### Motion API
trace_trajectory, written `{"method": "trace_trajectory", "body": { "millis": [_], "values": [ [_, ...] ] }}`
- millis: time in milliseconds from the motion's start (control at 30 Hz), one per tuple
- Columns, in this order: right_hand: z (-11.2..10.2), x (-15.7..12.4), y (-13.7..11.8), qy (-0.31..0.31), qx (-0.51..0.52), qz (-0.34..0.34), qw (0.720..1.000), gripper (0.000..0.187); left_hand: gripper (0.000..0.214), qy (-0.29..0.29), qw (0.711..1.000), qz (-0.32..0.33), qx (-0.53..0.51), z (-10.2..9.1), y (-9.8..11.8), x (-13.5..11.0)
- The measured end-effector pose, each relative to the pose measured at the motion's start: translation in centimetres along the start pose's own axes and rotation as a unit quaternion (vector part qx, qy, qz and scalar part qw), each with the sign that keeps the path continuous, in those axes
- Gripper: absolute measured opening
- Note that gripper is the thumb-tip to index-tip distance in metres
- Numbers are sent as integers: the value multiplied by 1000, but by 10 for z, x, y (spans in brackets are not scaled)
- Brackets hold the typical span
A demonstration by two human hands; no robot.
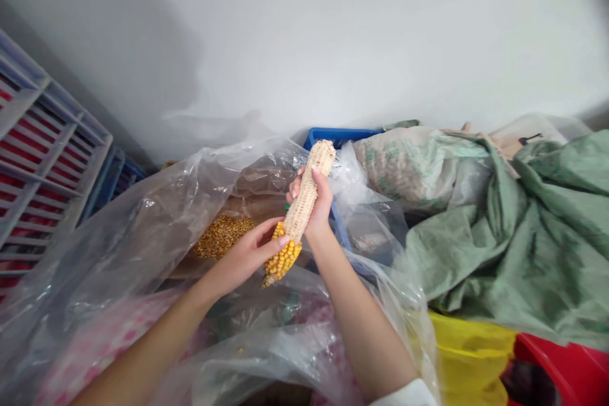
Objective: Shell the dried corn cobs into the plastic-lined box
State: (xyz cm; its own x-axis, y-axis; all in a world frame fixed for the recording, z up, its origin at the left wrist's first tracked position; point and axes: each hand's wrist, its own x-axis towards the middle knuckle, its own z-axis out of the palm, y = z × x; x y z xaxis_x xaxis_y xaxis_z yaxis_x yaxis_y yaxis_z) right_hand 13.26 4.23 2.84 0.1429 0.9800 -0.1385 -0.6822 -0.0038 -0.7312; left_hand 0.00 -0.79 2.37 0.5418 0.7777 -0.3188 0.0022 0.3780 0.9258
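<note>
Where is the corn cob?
Mid-picture in the head view, the corn cob is in the right hand and left hand, right of the loose kernels.

Had open air above corn cob [302, 209], up to wall [356, 32] | met slatted crate [47, 181] far left | met stuffed sack [419, 165], green sheet [504, 254] at right | met loose clear plastic [143, 235] lower left

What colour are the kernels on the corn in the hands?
The kernels are golden yellow, seen best in the head view.

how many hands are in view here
2: the left hand touches the kernel-covered lower end of the corn cob, and the right hand grips its bare part. No other hand shows.
</note>
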Motion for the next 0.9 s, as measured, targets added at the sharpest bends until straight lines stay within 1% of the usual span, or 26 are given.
{"method": "trace_trajectory", "body": {
  "millis": [67,133,267,300,333,367,467,533,633,700,800,900],
  "values": [
    [0,0,1,2,4,-7,1000,23,43,4,1000,9,2,3,-1,0],
    [1,-1,5,14,-1,-17,1000,22,39,25,1000,14,8,7,-5,1],
    [4,-3,14,24,-55,-44,997,22,40,112,994,7,16,12,-15,5],
    [4,-3,14,22,-62,-45,997,22,41,124,992,7,11,11,-16,6],
    [4,-3,14,22,-61,-44,997,22,43,122,993,5,-1,10,-16,7],
    [4,-3,12,23,-50,-37,998,22,46,106,994,-4,-21,8,-15,7],
    [2,0,5,39,1,-15,999,23,55,28,996,-42,-78,2,-7,5],
    [0,1,1,51,17,-9,999,23,55,8,997,-37,-63,0,-2,2],
    [0,2,-2,60,4,-20,998,23,54,22,1000,-8,-14,2,0,-2],
    [0,2,0,65,-5,-31,997,23,50,36,999,-2,-10,6,-2,-4],
    [1,2,5,72,-14,-37,997,22,47,61,998,-5,-31,11,-9,-3],
    [2,1,11,75,-45,-56,995,21,44,108,992,-10,-70,14,-17,2]
  ]
}}
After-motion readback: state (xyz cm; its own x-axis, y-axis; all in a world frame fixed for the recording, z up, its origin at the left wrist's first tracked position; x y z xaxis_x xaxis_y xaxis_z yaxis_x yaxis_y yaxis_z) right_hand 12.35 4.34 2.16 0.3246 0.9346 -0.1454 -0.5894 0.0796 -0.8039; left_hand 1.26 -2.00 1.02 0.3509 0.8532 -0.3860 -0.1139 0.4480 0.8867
